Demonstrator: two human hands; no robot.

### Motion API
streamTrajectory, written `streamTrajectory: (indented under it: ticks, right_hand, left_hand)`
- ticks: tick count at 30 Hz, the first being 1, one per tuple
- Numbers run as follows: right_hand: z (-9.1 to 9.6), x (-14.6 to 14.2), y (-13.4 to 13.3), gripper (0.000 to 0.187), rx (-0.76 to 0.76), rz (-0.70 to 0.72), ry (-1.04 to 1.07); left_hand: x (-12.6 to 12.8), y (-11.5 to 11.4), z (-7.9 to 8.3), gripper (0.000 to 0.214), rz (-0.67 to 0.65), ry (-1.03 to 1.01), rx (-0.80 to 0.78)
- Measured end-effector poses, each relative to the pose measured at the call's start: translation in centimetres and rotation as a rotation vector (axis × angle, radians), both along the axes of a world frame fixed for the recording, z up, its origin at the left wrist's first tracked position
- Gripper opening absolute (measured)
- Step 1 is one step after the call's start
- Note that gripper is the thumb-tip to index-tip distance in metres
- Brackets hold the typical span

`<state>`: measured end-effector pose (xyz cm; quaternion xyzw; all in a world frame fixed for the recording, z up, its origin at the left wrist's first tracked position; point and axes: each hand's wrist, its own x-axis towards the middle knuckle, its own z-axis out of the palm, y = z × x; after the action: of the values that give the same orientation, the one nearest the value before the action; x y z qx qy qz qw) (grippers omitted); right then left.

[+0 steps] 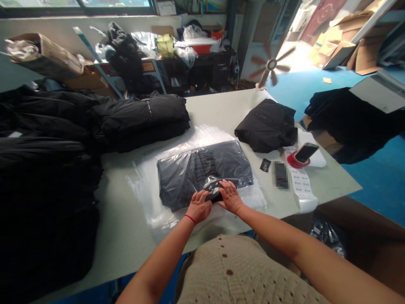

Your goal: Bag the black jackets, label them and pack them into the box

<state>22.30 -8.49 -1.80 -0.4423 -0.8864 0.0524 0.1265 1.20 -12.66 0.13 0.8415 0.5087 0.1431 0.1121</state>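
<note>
The pale counter (pixel 126 247) is seen spread below the view, its left end covered by a tall pile of black garments (pixel 47 194). Behind the middle, a lower stack of folded black clothing (pixel 145 120) is laid against that pile. At the centre, a layer of clear plastic sheets (pixel 142 194) is spread on the counter, and on top of it a dark folded garment in a clear bag (pixel 177 183) is placed, lying flat and slightly askew. To its right, a loosely folded black garment (pixel 268 126) is set down, and beyond it a small fan (pixel 271 64) is stood at the far edge. The near edge of the bagged garment is held by the left hand (pixel 198 207) and the right hand (pixel 230 197), placed close together; the fingers (pixel 225 185) of both are bent and clamped on the plastic there. A strip of printed labels (pixel 300 181) is draped over the front edge at the right. A phone (pixel 306 152) is propped on a red roll of tape (pixel 295 161), near which a small black tag (pixel 265 165) is left lying.
</note>
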Motion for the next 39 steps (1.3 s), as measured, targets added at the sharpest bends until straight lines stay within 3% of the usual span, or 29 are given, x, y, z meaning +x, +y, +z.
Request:
streamTrajectory:
  ticks: [3,6,9,13,18,21,25,31,35,39]
  right_hand:
    - [-0.2,0.1,0.4,0.072,0.012,-0.054,0.008]
    - [0.3,-0.4,1.2,0.086,-0.034,-0.093,-0.058]
    - [1.1,-1.2,2.3,0.075,-0.120,-0.134,-0.138]
    - [2.2,-2.4,3.6,0.043,-0.203,-0.141,-0.228]
    - [2.5,-3.2,4.5,0.025,-0.234,-0.090,-0.273]
    - [2.3,-3.3,4.6,0.021,-0.240,-0.053,-0.262]
    - [2.0,-2.9,4.3,0.022,-0.219,-0.016,-0.232]
    - [0.9,-0.3,2.5,0.038,-0.141,0.067,-0.033]
    - [0.4,1.5,0.6,0.021,-0.058,0.087,0.012]
    - [1.1,2.1,-0.3,0.016,-0.110,0.154,-0.038]
  left_hand:
    - [-0.2,0.0,-0.5,0.016,0.023,-0.038,-0.001]
    - [-0.3,0.5,-1.0,0.013,-0.046,-0.034,-0.060]
    - [-0.1,0.9,-1.4,0.015,-0.045,-0.033,-0.082]
    - [0.3,1.1,-1.5,0.015,0.017,-0.015,-0.058]
    - [0.4,1.2,-1.7,0.013,0.042,0.053,0.085]
    - [0.2,1.4,-1.5,0.015,0.035,0.101,0.122]
    - [0.0,1.9,-0.8,0.019,-0.043,0.143,0.012]
    - [-0.7,1.5,-1.6,0.022,-0.147,0.102,-0.105]
    - [-1.8,0.4,-2.8,0.023,-0.166,0.041,-0.108]
    - [-2.3,0.3,-2.8,0.026,-0.157,0.027,-0.112]
